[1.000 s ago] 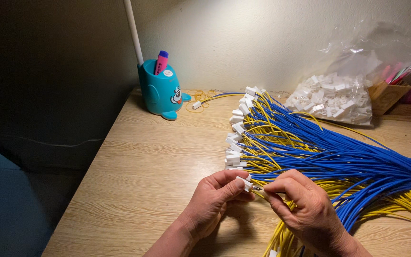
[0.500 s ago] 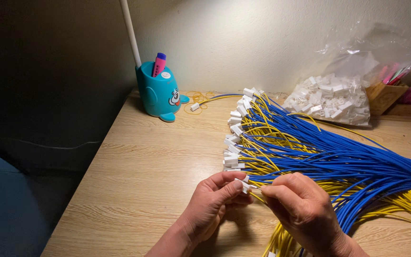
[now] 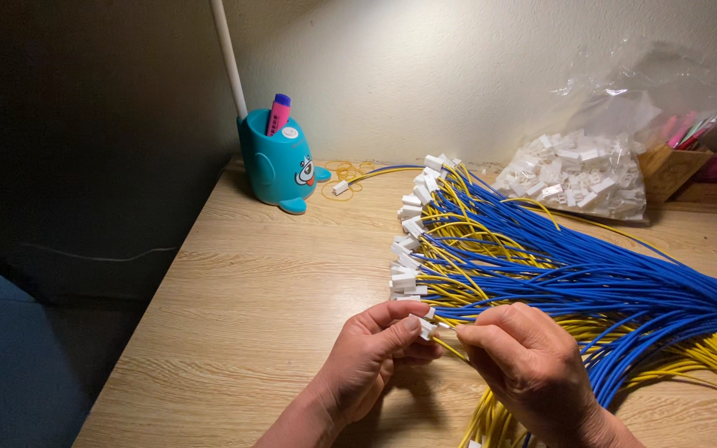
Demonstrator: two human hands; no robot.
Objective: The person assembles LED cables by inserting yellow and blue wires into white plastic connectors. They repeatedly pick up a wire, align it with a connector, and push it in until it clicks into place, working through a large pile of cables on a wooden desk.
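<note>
**Both hands pinched on a small white plug**

We hold a white plug (image 3: 426, 326) between thumb and forefinger of our left hand (image 3: 373, 358), low on the wooden table (image 3: 259, 299). Our right hand (image 3: 523, 365) is closed narrow, pinching a yellow wire (image 3: 450, 348) just beside that plug. Behind our hands lies a thick bundle of blue and yellow wires (image 3: 591, 282) tipped with white plugs. Farther back stand a teal pen holder (image 3: 278, 162) and a clear bag of white plugs (image 3: 578, 174).

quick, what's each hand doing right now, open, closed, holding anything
Left hand: closed, fingers pinching a small white connector.
Right hand: closed, fingers pinching the yellow wire just behind that connector.
</note>
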